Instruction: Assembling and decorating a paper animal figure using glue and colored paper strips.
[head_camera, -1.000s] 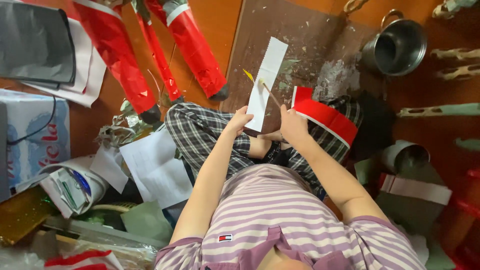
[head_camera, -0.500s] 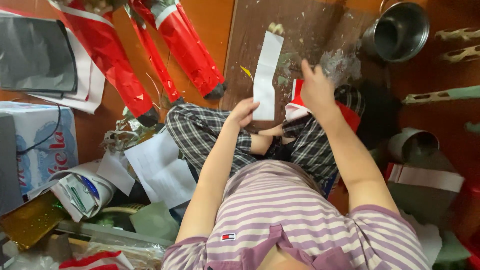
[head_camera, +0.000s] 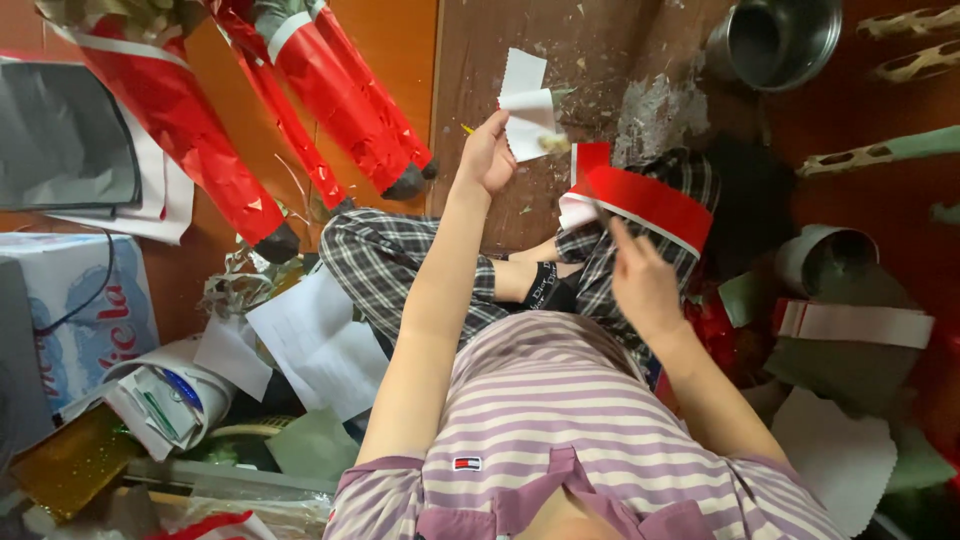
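Above the person's checked lap, the left hand (head_camera: 487, 152) pinches a now-folded white paper strip (head_camera: 527, 107); beside it, the right hand (head_camera: 640, 282), drawn back, grips a thin brush (head_camera: 580, 180).

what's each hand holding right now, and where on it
The left hand pinches the white paper strip at its lower left edge. The right hand grips a thin brush-like stick by its near end; its tip is blurred.
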